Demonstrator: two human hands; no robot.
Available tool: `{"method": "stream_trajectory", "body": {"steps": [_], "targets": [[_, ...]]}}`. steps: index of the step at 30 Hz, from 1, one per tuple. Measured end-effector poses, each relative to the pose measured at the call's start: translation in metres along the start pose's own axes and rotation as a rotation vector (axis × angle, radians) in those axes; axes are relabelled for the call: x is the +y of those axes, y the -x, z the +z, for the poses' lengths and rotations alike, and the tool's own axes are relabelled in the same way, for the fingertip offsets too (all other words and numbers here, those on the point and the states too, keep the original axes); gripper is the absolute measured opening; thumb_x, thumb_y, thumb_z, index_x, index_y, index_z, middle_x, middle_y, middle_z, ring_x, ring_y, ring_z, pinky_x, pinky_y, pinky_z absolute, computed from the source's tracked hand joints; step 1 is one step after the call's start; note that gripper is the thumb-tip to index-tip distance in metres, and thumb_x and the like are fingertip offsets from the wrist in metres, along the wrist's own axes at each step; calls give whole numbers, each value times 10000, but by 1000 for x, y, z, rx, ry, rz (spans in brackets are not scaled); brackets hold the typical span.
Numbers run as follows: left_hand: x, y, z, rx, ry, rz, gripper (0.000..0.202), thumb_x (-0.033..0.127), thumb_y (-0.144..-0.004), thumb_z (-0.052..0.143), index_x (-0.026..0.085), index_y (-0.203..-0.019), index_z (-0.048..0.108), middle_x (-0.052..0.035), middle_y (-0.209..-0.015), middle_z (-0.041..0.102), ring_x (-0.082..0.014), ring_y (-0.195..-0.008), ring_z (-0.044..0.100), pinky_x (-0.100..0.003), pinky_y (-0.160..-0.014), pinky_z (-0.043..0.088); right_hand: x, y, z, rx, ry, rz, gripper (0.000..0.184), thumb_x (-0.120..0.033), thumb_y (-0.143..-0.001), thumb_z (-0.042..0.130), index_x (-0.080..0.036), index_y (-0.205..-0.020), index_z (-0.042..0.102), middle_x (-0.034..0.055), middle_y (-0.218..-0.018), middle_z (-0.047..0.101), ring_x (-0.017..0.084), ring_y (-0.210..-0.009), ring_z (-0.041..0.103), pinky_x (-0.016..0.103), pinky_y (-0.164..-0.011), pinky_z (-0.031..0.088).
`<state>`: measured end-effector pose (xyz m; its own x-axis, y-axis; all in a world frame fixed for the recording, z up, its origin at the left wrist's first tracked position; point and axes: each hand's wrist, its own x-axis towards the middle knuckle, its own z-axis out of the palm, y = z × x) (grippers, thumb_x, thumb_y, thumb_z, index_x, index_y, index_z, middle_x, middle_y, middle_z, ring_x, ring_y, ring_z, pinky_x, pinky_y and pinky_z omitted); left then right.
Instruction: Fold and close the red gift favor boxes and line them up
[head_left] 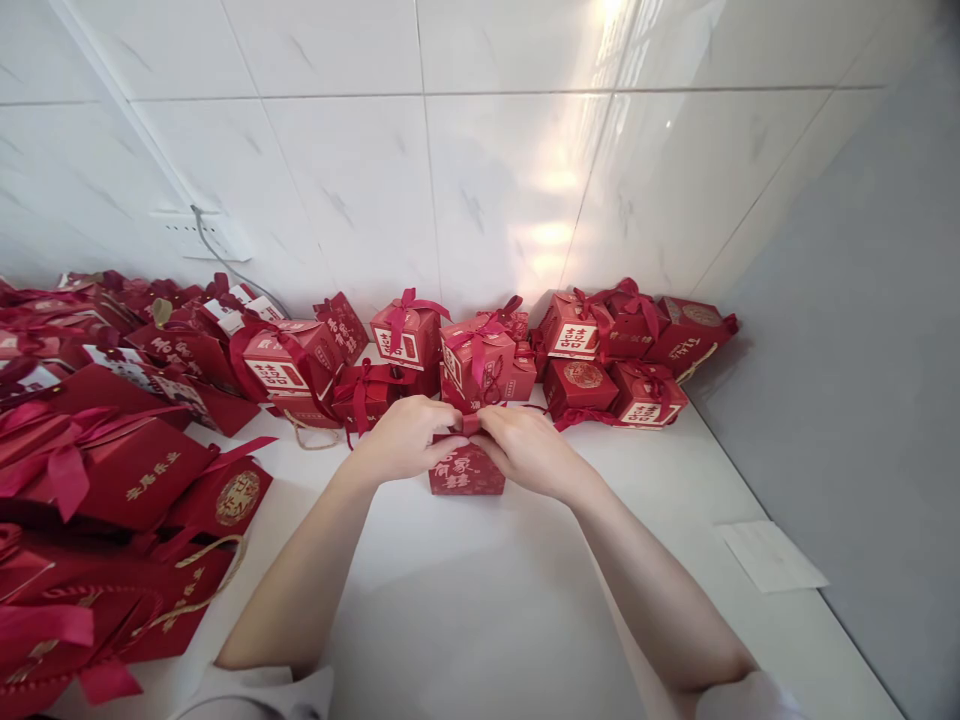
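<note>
A small red gift box with pale lettering stands on the white table in front of me. Both hands meet at its top, over a red ribbon. My left hand pinches the ribbon from the left, its thumb close to the box's top edge. From the other side my right hand has its fingers closed on the same ribbon. The fingers cover much of the box's top, so the shape of the ribbon there is partly hidden. Right behind is another red box with a pink bow.
Red boxes with bows line the tiled wall. Many larger red boxes crowd the left side, some with rope handles. A white paper lies at the right edge, beside a grey panel. A cable hangs from a wall socket.
</note>
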<state>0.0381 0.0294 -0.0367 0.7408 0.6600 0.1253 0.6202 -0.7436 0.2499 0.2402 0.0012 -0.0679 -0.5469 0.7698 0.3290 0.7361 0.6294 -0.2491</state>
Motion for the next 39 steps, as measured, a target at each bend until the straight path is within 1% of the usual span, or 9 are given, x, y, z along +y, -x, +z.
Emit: {"method": "stream_trajectory", "body": {"steps": [7,11,14,17,21,24,26,31,39], "targets": [[-2,1,0,109,51,-55,237,324,-920,481,185,-811,638,-22,-732,628,-171,-710,556,-285,-713,405,4,2,-10,21,-133,32,192,-148,-1004,400,-171,-1067,580,66,-1032,675,194,-858,618,288,-734,407],[-9,1,4,68,129,-189,270,247,-924,428,224,-1075,650,-31,-1026,691,-182,-873,629,-282,-753,442,13,6,-14,-52,-200,143,189,-228,-992,462,-221,-1141,578,48,-1107,679,200,-936,641,273,-715,430],[-12,4,4,171,65,-387,376,279,-897,482,243,-1263,561,-58,-1260,622,-218,-1012,628,-310,-798,457,17,8,-13,-77,-111,286,147,-330,-969,513,-212,-1010,592,48,-975,701,209,-818,649,270,-611,389],[-11,9,1,149,63,-547,370,418,-883,516,240,-1193,610,-68,-1146,690,-251,-974,652,-323,-754,460,16,7,-11,-77,-25,375,250,-372,-961,509,-203,-789,575,35,-768,678,199,-684,620,266,-539,314],[-4,14,-4,-14,224,-419,439,568,-855,509,268,-1148,637,-53,-978,733,-245,-856,681,-284,-670,454,6,4,-14,-129,-284,267,361,-355,-999,436,-197,-718,598,15,-692,660,166,-654,618,256,-586,375],[4,14,-5,-122,254,-359,612,648,-764,587,301,-1268,551,-51,-1016,721,-258,-859,682,-265,-630,435,-1,5,-22,-186,-552,89,319,-265,-1023,382,-219,-887,666,-9,-799,695,141,-732,638,239,-682,435],[9,13,-3,-125,222,-365,693,654,-723,626,289,-1302,516,-65,-1026,710,-273,-865,677,-264,-623,423,-4,6,-27,-153,-576,77,245,-241,-1008,423,-236,-1007,668,-12,-878,705,144,-776,640,241,-710,448],[12,13,-5,-145,264,-297,270,405,-872,497,247,-1033,646,-11,-802,685,-180,-646,615,-245,-566,381,-3,13,-36,-46,-502,124,190,-239,-992,468,-244,-1023,655,-14,-920,701,151,-798,634,250,-711,452],[-10,15,-13,-210,291,-233,233,313,-835,553,199,-966,707,-31,-873,689,-164,-740,603,-225,-624,411,2,19,-49,63,-493,173,195,-402,-957,551,-245,-1047,623,8,-1061,669,168,-928,619,256,-745,472]]}}
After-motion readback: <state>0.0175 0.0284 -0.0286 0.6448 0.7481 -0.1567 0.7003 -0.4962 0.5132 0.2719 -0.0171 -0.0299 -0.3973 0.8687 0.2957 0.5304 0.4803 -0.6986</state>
